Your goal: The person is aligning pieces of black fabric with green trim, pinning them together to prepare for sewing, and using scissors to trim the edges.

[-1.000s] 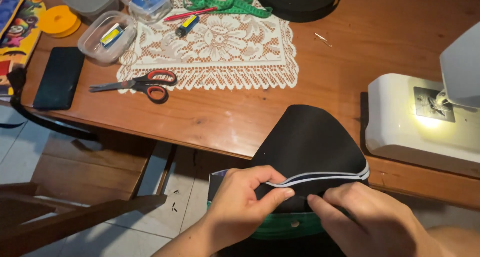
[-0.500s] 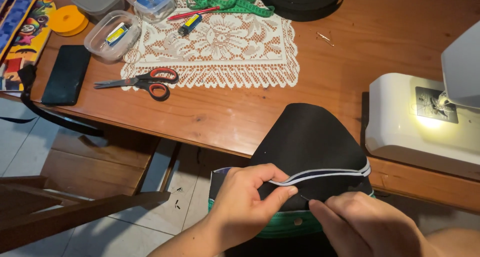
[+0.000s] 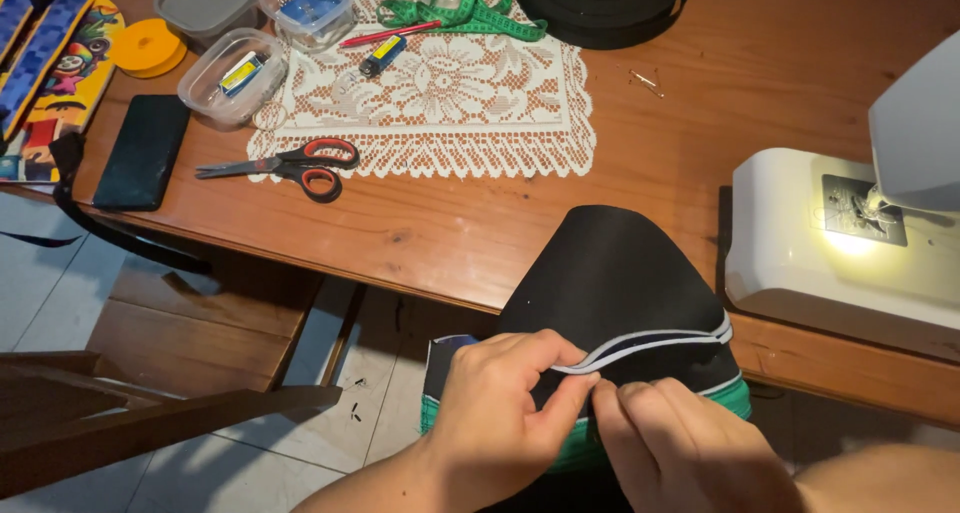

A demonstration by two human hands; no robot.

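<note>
Pinching the black fabric piece's white-piped edge, left hand and right hand hide its lower part.

A single head-worn camera looks steeply down and forward, close over the hands at the worktop edge; the far side is probably cropped.

Wooden counter carries: white lace doily at centre, scissors at its left edge, dark phone and clear plastic tubs further left, yellow spool, black round coil at far edge, white sewing machine right, black fabric piece overhanging near edge.
</note>
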